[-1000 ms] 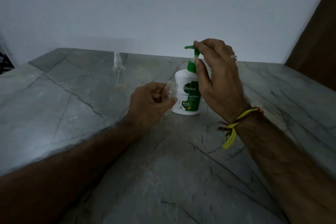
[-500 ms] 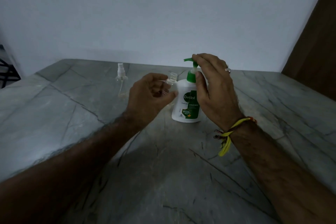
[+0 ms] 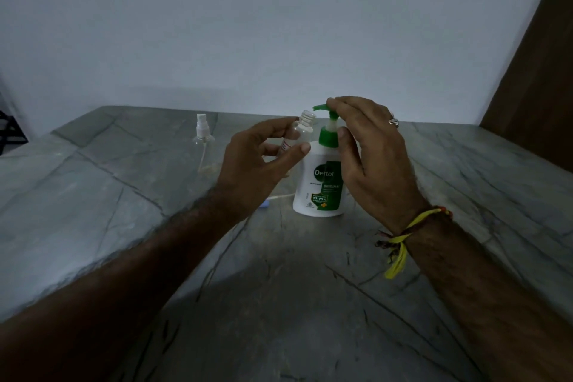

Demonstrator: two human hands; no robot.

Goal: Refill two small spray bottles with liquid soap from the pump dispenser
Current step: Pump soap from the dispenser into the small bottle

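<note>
On the grey stone counter (image 3: 310, 304) the pump dispenser (image 3: 321, 183) stands upright, the right hand (image 3: 372, 158) wrapped round its neck with fingertips on the pump head. The left hand (image 3: 257, 161) pinches an uncapped spray bottle (image 3: 299, 132) — tilted, mouth just under the left-pointing nozzle (image 3: 319, 107), not yet squarely below — while a second spray bottle (image 3: 203, 139) stands well left

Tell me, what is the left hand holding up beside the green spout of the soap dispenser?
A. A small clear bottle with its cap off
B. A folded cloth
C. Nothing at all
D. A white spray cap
A: the left hand grips a small clear bottle whose threaded neck is bare and open, tilted toward the green spout of the soap dispenser, while the right hand rests on the pump head.
</note>
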